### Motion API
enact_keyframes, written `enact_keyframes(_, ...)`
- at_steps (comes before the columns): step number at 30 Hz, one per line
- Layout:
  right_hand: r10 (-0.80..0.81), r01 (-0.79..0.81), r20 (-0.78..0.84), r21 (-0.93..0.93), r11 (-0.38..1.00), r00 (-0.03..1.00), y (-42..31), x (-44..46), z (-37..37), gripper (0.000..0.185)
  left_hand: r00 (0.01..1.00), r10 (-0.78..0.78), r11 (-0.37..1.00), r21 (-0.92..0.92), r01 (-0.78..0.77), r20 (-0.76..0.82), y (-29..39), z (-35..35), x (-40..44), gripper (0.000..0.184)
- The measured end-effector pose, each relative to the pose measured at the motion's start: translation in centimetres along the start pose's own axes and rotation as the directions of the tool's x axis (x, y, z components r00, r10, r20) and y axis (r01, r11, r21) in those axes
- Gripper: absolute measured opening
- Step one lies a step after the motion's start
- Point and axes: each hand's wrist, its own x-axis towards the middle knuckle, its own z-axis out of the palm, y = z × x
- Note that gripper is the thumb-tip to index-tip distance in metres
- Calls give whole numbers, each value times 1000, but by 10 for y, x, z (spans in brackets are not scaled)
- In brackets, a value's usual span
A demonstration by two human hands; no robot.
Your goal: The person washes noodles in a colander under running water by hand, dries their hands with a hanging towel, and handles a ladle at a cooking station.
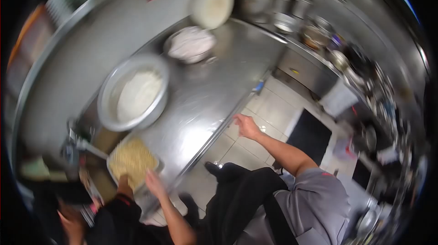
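Closest in, the left hand (155, 183) is just beside a pale rectangular tray of yellow, crumb-like stuff (132, 156), fingers loosely stretched out, nothing in it that I can see. The tray (158, 161) is at the near end of the long shiny steel counter (207, 94). Another person's bare hand (124, 185), out of a black sleeve, is down at the crumbs, right by that left hand.

The right hand (247, 126) hangs out over the tiled floor, near the counter's front edge, fingers bent. It's pretty smeared, so fair warning: I can't tell if it's closed around something small or just curled on nothing.

So which step is this? My read is an in-between one: the contact with the crumbs is the other person's, and the left hand is only alongside. Any move from here calls for minding that neighbouring hand and clearing the tray's rim.

Further along the counter there's a big round grey bowl (157, 110) with white powder (140, 94) in it, looks like flour, then a pale pinkish mound (191, 44), too blurry to name. Past that, a round cream-coloured disc or bowl (212, 7) near the wall, and metal pots (260, 3) at the far end.
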Motion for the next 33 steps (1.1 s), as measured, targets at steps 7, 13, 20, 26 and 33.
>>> enact_keyframes(7, 794, -840, -286, -270, 471, 537, 274, -194, -121, 42, 754, 178, 922, 161, -352, 633, -21, 33, -147, 33)
enact_keyframes(13, 942, -923, 205, -229, 309, 265, 373, -279, -125, 26, 525, 65, 869, 211, -448, 849, 34, 166, -142, 29)
enact_keyframes(20, 538, -374, 181, -540, 754, 823, 559, -258, -168, 20, 313, -41, 778, 227, -586, 949, 126, 385, -174, 26)
enact_keyframes(26, 685, -657, -459, 250, 711, 566, 523, -191, -351, 31, -22, -175, 693, 107, -713, 984, 187, 572, -252, 23)
enact_keyframes(33, 646, -622, -708, 377, 686, 284, 560, -367, -477, 36, -331, -389, 548, -73, -833, 860, 230, 781, -425, 22)
